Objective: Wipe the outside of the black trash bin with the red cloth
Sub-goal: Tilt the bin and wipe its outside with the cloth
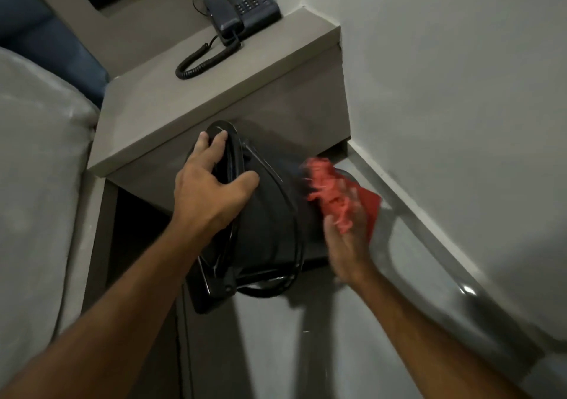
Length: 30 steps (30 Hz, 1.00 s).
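The black trash bin [270, 214] is tipped on its side in front of the bedside table, its rim toward me and to the left. My left hand [211, 178] grips the rim at the top, fingers hooked inside the opening. My right hand [346, 245] holds the red cloth [334, 190] against the bin's right outer wall. That hand and the cloth are motion-blurred.
A grey bedside table [214, 92] with a dark corded telephone [242, 9] stands right behind the bin. A bed with a grey cover [36, 168] lies to the left. A white wall [460, 92] with a grey skirting board runs along the right.
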Available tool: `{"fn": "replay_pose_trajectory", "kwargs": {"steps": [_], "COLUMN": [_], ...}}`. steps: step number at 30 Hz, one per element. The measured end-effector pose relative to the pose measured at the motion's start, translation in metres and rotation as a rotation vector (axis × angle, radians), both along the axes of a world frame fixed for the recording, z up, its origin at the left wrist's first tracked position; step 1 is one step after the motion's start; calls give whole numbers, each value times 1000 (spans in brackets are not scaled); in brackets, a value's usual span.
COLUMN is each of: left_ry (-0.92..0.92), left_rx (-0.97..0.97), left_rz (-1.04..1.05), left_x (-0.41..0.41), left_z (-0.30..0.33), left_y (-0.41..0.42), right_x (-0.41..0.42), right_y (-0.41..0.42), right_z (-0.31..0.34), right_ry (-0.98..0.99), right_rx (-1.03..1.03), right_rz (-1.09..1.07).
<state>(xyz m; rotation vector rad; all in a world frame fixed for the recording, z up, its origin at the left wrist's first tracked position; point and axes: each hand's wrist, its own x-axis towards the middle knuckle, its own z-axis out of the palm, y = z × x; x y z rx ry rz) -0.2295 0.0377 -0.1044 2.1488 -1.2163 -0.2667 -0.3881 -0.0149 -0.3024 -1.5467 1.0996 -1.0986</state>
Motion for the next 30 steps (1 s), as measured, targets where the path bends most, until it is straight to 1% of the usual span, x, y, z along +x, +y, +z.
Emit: {"fn": "replay_pose_trajectory", "kwargs": {"steps": [2, 3, 4, 8, 10, 12, 14, 16, 18, 20, 24, 27, 30], "left_ry": [-6, -16, -30, -47, -47, -68, -104, -184, -286, -392, -717, -836, -899], "left_rx": [-1, -7, -13, -11, 1, 58, 197, 359, 423, 421, 379, 292, 275], "left_rz": [-4, -8, -11, 18, 0, -97, -258, -437, -584, -662, -825, -901, -933], "left_x": [-1, -1, -2, -3, -3, 0, 7, 15, 21, 24, 42, 51, 52], "left_z": [0, -1, -2, -2, -1, 2, 6, 8, 4, -1, -18, -31, -35], "left_y": [-1, -2, -2, -4, -3, 0, 5, 19, 36, 54, 73, 75, 73], "right_x": [-20, -24, -22, 21, 29, 21, 12, 8, 9, 12, 15, 11, 8], "right_y": [-21, -28, -28, 15, 26, 17, 2, -7, -12, -14, -16, -24, -30], "right_z": [-15, -16, -12, 20, 20, 13, 9, 9, 13, 19, 25, 26, 25], "right_ry": [-86, -133, -173, -247, -216, -149, -132, -144, -129, -118, -104, -114, -119], "right_rx": [186, 233, 231, 89, -26, -142, -58, 21, 34, 42, 67, 120, 112], "right_rz": [-84, -91, -85, 75, 114, 58, 21, 35, 55, 54, 50, 61, 39]}}
